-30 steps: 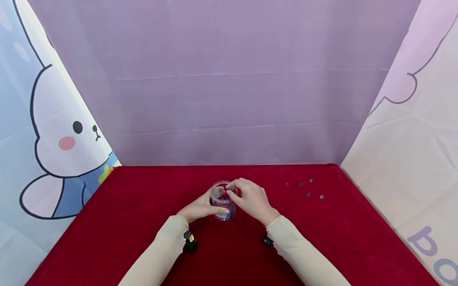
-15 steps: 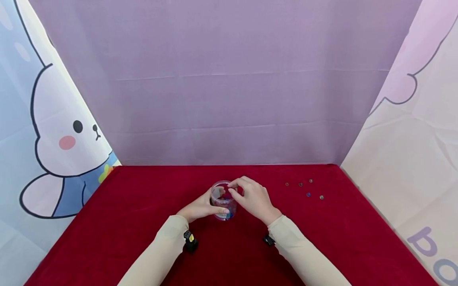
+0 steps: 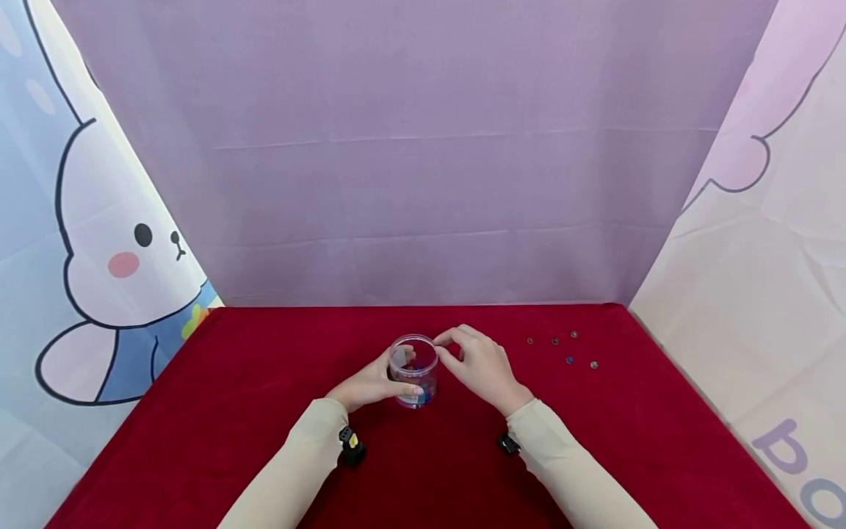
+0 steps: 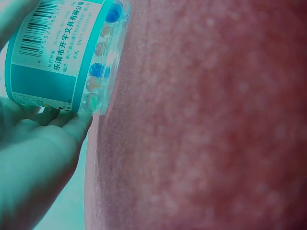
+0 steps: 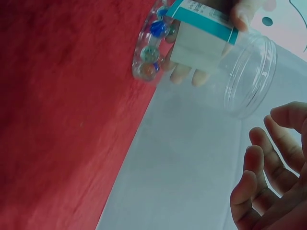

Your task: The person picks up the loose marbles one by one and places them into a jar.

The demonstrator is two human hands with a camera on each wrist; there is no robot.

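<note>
A clear plastic jar [image 3: 415,371] with a teal-and-white label [image 4: 53,48] stands upright on the red cloth in the middle of the head view. Glass marbles [image 5: 149,54], some blue, green or orange, lie at its bottom. My left hand [image 3: 371,382] grips the jar's side from the left, thumb in front and fingers behind. To the right of the jar's rim is my right hand [image 3: 481,369], its fingers loosely bent. In the right wrist view no object shows between its thumb and fingers, which are apart from the jar's mouth.
Several loose marbles [image 3: 570,360] lie on the red cloth [image 3: 423,470] right of my right hand. A lilac curtain [image 3: 423,184] hangs behind the table. Printed cloths flank it, one with a cartoon rabbit [image 3: 125,242].
My right hand has drawn back from over the jar's mouth to the right of its rim. The left hand and jar have stayed in place.
</note>
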